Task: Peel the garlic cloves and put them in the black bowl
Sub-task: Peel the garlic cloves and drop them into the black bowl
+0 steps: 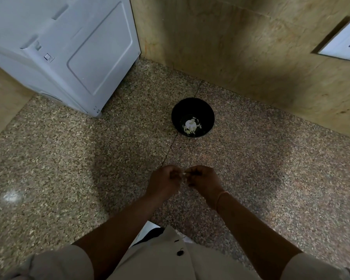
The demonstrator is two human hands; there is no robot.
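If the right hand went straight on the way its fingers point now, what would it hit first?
Most likely the left hand: the right hand points at it across the small pale garlic piece both pinch. The black bowl lies off that line, farther ahead.

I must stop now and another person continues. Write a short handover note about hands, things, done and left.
Left hand and right hand both pinch one garlic clove between them, above the stone surface.
Black bowl stands farther out, apart from the hands; pale garlic pieces lie inside.
Done: some garlic is in the bowl.
Left: finish peeling this clove, put it in the bowl.
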